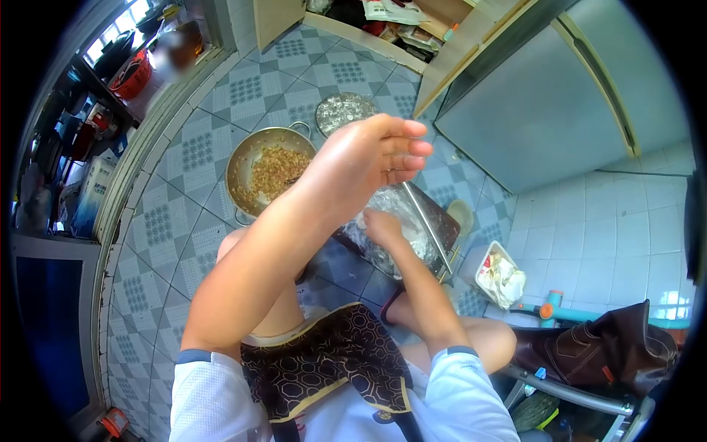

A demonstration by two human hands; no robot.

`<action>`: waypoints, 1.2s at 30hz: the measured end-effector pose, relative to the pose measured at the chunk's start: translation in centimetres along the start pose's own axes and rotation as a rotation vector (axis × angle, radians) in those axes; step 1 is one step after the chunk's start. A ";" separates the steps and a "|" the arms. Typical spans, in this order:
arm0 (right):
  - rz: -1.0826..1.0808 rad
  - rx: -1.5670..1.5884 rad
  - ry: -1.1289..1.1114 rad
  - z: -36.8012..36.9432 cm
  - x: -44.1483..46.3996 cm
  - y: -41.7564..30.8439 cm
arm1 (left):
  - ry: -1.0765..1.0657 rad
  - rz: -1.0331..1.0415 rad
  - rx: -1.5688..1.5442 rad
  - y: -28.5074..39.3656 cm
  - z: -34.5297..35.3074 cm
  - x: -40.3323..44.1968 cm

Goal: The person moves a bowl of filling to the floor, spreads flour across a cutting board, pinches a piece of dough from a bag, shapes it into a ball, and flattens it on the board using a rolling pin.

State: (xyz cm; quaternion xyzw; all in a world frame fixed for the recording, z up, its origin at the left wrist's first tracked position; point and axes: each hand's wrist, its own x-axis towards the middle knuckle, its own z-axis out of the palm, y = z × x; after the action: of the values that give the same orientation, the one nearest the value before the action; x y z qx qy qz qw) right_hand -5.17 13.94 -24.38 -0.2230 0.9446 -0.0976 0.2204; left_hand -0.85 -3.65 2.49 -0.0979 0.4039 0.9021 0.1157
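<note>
My left hand (357, 158) is raised close to the camera, its fingers stretched out and slightly apart, holding nothing that shows. Lower down, my right hand (383, 227) is at a dark board (443, 223) dusted with white flour (390, 202). Its fingers are curled in, and whatever they may hold is hidden. A long thin rod (427, 225) lies slantwise across the board, right of this hand. Left of my raised wrist stands a two-handled metal pan (234, 173) with a chopped brownish filling (276, 169). Beyond my left hand sits a round floured tray (342, 110).
Patterned tiles (199, 151) cover the floor. A fridge (530, 103) stands at upper right, near an open cupboard (434, 26). A white bin (501, 274) with crumpled bags, a pale bowl (461, 214) and a brown leather bag (589, 346) are on the right.
</note>
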 end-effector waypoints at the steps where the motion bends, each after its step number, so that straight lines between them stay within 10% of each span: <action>1: -0.026 -0.025 -0.012 1.5 0.0 0.7 | -0.001 0.000 0.006 0.1 -0.1 0.0; 36: 0.053 -0.039 -0.039 0.3 0.5 -1.4 | 0.022 -0.036 0.014 0.2 -0.2 -0.2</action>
State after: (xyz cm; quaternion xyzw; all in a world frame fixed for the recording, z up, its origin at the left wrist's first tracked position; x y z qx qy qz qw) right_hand -4.91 12.41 -24.42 -0.2039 0.9473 -0.0690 0.2371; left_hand -0.68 -3.94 2.52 -0.1140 0.4095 0.8960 0.1281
